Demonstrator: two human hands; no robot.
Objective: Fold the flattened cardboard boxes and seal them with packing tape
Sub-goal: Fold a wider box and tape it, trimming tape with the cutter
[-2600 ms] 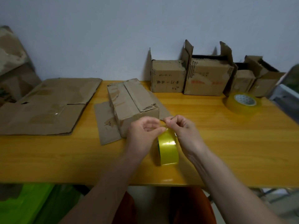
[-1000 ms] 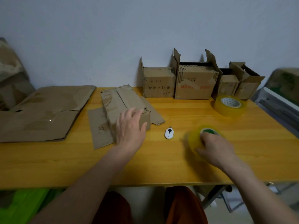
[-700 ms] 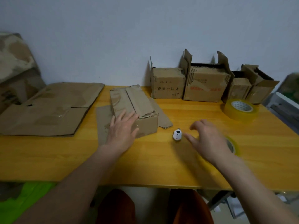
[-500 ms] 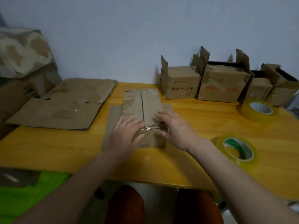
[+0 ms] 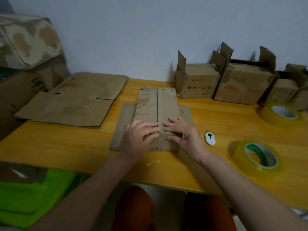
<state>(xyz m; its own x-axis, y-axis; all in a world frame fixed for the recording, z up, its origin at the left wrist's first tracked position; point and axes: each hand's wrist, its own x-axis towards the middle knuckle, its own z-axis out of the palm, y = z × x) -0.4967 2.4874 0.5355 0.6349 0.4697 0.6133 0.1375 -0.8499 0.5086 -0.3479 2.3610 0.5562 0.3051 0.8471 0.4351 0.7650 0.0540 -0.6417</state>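
Brown cardboard is being worked at the near edge of the yellow table [image 5: 66,147]. The left hand [image 5: 138,137] and right hand [image 5: 185,134] are laid flat, fingers nearly straight, on the near end of a small box [image 5: 156,114]; its two top flaps are pressed down so that they meet along a centre seam. Nothing is grasped; the flaps are only held shut. A short glint of clear tape may be seen at the near edge between the hands, but the seam beyond looks untaped, so sealing is judged barely begun. Just right of the hands a small white cutter [image 5: 210,138] lies, and further right a tape roll [image 5: 257,157] rests unheld. Farther back on the left a flattened box [image 5: 75,100] is still unfolded. Along the wall, erected boxes [image 5: 221,84] stand with flaps up beside a second tape roll [image 5: 281,114].
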